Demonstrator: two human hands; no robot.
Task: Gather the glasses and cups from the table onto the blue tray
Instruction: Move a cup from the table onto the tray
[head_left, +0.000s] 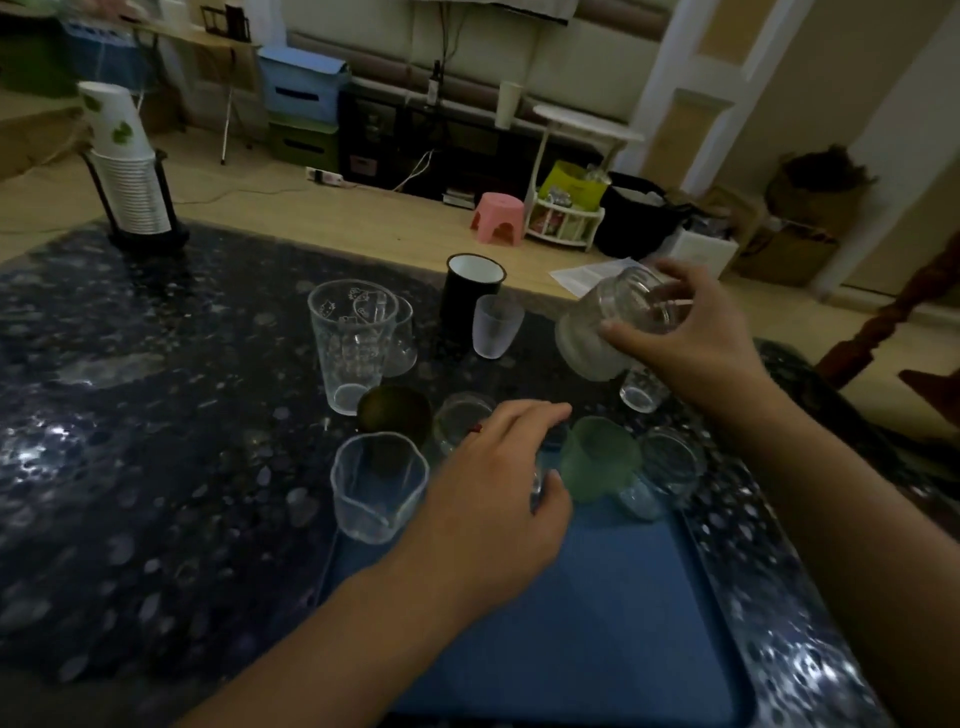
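A blue tray (597, 613) lies on the dark speckled table in front of me. My right hand (691, 338) grips a frosted glass jar (597, 332), tilted and lifted above the table. My left hand (498, 478) curls around a small clear glass (537, 480) at the tray's far edge; most of that glass is hidden. A frosted green cup (600, 457) and a clear glass (672, 460) stand at the tray's far end. Beyond it stand a wavy clear cup (376, 488), a dark bowl-like cup (395, 415), a tall printed glass (350, 348), a black mug (470, 296) and a small frosted cup (496, 325).
A holder with stacked paper cups (132, 176) stands at the table's far left corner. Two more small clear glasses (641, 389) (462, 421) sit on the table. Past the table edge are a pink stool (496, 215), storage boxes and a chair at the right.
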